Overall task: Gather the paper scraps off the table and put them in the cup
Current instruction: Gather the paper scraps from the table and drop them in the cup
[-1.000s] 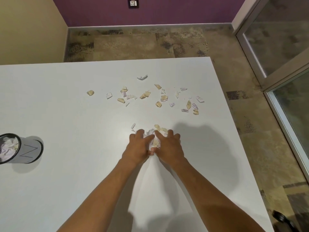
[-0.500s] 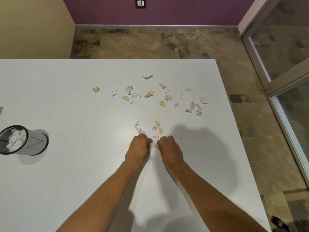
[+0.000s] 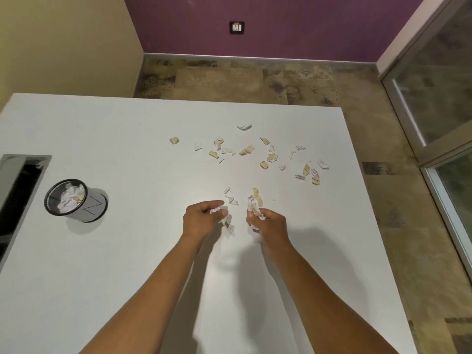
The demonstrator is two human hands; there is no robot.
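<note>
Your hands have parted; left hand (image 3: 204,218) and right hand (image 3: 268,222) each clutch paper scraps (image 3: 255,213) (cup (image 3: 76,201) marked "Z").

Table (image 3: 127,264) — bare white surface between hands and cup (image 3: 76,200); nothing stands on that stretch. Slot (image 3: 18,190) cut into the table just left of the cup. Scraps (image 3: 255,154) strewn flat across the far right part — low litter only. Near edge bare beside both forearms.
</note>
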